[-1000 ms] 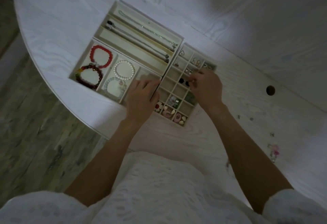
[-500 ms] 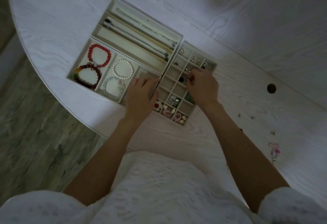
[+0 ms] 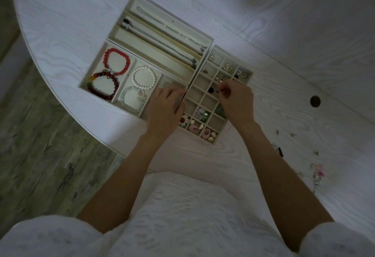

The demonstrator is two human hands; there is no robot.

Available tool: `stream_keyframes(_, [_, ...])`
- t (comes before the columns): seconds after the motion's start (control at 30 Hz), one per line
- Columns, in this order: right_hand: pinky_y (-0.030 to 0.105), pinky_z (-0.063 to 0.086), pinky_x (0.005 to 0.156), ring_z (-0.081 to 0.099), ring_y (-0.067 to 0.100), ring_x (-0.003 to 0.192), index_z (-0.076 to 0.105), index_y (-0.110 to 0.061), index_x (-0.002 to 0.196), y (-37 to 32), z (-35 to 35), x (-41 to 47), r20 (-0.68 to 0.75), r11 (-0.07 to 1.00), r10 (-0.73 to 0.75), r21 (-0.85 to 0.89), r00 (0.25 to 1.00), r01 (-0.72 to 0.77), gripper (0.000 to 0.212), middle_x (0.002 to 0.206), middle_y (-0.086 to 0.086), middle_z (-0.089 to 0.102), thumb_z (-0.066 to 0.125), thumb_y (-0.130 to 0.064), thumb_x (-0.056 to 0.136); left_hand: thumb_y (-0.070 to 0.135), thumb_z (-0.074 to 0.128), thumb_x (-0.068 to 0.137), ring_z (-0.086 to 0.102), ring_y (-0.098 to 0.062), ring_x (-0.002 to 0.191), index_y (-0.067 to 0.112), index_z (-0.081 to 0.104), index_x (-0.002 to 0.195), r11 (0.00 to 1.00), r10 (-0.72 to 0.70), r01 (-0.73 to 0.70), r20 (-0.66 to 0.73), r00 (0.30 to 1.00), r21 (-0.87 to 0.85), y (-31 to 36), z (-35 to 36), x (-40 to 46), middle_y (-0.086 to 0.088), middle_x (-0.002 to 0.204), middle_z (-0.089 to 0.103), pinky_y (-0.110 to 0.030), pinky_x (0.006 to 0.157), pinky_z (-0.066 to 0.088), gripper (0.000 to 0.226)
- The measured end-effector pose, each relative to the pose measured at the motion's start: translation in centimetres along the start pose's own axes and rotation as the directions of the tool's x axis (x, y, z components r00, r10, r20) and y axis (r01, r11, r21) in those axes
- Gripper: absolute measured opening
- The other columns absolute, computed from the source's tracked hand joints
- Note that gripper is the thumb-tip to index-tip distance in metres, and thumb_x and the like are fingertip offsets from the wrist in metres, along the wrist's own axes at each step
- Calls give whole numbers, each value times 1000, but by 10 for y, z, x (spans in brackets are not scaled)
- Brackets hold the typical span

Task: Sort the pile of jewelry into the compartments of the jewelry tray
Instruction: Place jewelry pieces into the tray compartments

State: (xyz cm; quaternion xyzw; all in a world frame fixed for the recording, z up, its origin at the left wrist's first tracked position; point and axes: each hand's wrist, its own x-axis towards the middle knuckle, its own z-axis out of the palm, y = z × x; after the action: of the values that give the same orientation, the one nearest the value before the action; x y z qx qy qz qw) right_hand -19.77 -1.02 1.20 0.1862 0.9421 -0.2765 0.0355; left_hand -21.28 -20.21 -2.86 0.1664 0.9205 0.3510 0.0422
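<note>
The cream jewelry tray (image 3: 119, 33) lies on the white table. Its long slots hold silver chains (image 3: 162, 41). Square sections at the left hold a red bead bracelet (image 3: 116, 61), a dark bead bracelet (image 3: 102, 85) and a pearl bracelet (image 3: 144, 77). A grid of small cells (image 3: 199, 96) holds earrings and charms. My right hand (image 3: 236, 101) hovers over the grid, fingertips pinched on a small black stud earring (image 3: 212, 89). My left hand (image 3: 165, 108) rests flat on the divider between the bracelet section and the grid.
Loose small jewelry (image 3: 278, 149) and a pink beaded piece (image 3: 317, 172) lie on the table at the right. A round hole (image 3: 315, 101) is in the tabletop. The table's curved edge (image 3: 60, 98) runs at the left, above wood flooring.
My right hand has shifted slightly down the grid, and the black stud now shows at its fingertips. My left hand has stayed on the tray.
</note>
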Motion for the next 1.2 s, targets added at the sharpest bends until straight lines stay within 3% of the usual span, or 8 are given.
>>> stream_keyframes(0.07, [22,44,71,54,8,75,68,-12,89,0,2,0,-4,1000,13,-21,1000,-13,11,89,3,68,60,-6,85,22,51,90,51,-22,94,12,64,116,1000,6,-6,-8,1000,2,1,0,0,-4,100,63,-22,82,36,31])
stream_keyframes(0.17, [23,35,71,51,15,93,69,-14,88,4,6,1,-27,993,46,-111,999,-49,5,98,4,59,66,-14,84,22,51,90,51,-22,95,12,64,116,1000,1,-1,-4,1000,-6,1,-1,1,-5,100,63,-21,83,34,31])
stream_keyframes(0.37, [21,36,68,61,17,89,73,-21,95,3,7,5,-14,984,48,-172,999,-50,12,93,0,69,63,-21,87,20,53,89,51,-23,97,11,64,116,1000,-14,15,12,1000,-18,-1,0,0,-6,101,62,-27,85,38,31])
stream_keyframes(0.57, [34,48,68,60,27,87,68,-4,96,-3,6,9,57,943,-49,-326,997,65,15,88,13,67,55,-9,90,17,53,89,50,-22,97,12,64,117,999,3,-3,6,1000,-34,0,0,2,-6,101,62,-28,85,39,30])
stream_keyframes(0.73, [35,43,79,51,32,104,64,0,98,-1,9,7,65,934,-88,-342,994,105,15,104,19,58,56,-6,87,19,53,89,52,-22,97,12,64,117,999,1,-1,4,1000,-41,1,0,4,-5,102,63,-25,85,37,31])
stream_keyframes(0.83, [29,37,70,54,27,92,62,-3,94,0,5,5,32,939,-101,-326,994,106,12,95,15,60,52,-8,90,21,50,89,52,-22,98,12,64,117,999,1,-1,4,1000,-46,1,-1,4,-6,102,63,-25,87,36,32])
stream_keyframes(0.93, [33,45,64,57,25,79,62,-5,89,-1,2,7,28,943,-101,-315,994,105,11,83,12,63,52,-10,90,20,50,89,52,-22,97,11,64,116,999,13,-14,-9,1000,-52,0,-1,4,-6,101,63,-26,86,37,31])
stream_keyframes(1.2, [28,37,66,57,27,92,72,-10,103,-3,5,15,115,890,-140,-422,983,176,23,94,11,68,52,-6,90,15,56,90,53,-21,96,11,64,116,998,23,-25,-36,999,-63,-2,-1,4,-5,101,63,-30,87,42,28])
